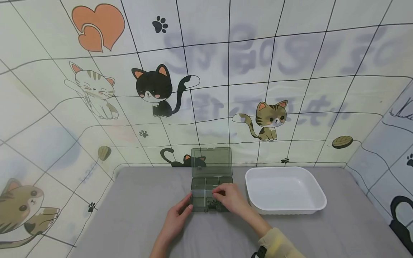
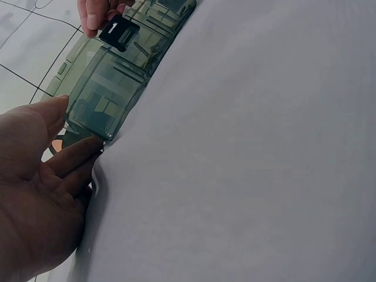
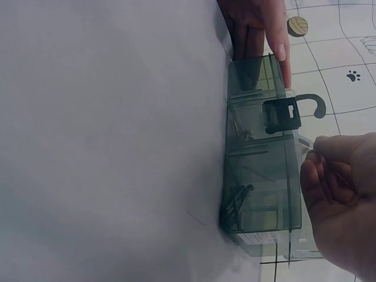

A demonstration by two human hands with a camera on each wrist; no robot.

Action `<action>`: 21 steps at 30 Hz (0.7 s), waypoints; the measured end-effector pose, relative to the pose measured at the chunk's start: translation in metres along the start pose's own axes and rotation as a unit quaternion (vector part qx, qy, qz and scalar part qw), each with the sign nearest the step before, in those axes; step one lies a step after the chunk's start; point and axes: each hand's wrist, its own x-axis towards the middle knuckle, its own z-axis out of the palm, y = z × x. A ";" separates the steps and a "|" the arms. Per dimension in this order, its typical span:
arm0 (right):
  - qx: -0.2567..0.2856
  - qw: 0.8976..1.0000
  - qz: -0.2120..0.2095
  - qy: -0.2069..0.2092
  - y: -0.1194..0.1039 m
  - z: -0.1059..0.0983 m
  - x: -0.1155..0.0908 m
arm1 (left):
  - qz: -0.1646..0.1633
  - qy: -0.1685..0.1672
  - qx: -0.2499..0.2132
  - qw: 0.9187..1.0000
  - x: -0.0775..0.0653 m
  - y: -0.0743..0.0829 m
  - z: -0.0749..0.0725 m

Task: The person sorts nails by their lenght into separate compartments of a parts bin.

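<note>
A translucent green compartment box (image 1: 198,203) lies on the grey cloth with its lid (image 1: 211,162) raised at the back. My left hand (image 1: 176,216) rests against the box's left side, its fingers fairly straight and the thumb near the front corner. Over the middle compartments, my right hand (image 1: 230,197) pinches at the end of a clear plastic divider (image 1: 198,193) with thumb and index finger. A dark latch (image 3: 282,114) is on the box's front wall. Small dark screws (image 3: 236,205) lie in the front right compartment, and more small metal pieces (image 2: 143,50) show behind the latch.
To the right of the box stands a white rectangular tray (image 1: 285,211), close to my right forearm. A white cloth wall (image 1: 209,136) with grid lines and printed cats rises behind the grey table surface (image 1: 138,204).
</note>
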 end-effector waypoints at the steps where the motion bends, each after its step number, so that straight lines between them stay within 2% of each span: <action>1: -0.001 1.000 0.000 0.001 -0.001 -0.001 -0.001 | 0.001 0.000 -0.001 1.000 0.000 0.000 0.000; 5: 0.003 1.000 0.003 0.000 -0.003 -0.003 -0.003 | 0.002 0.001 -0.001 1.000 0.001 -0.001 0.000; 12: 0.047 0.999 0.012 -0.006 -0.004 -0.009 -0.016 | -0.003 0.007 -0.001 1.000 0.000 -0.001 0.001; 21: 0.030 0.999 0.014 0.025 0.000 -0.023 -0.031 | 0.006 0.009 0.005 1.000 -0.002 0.000 0.001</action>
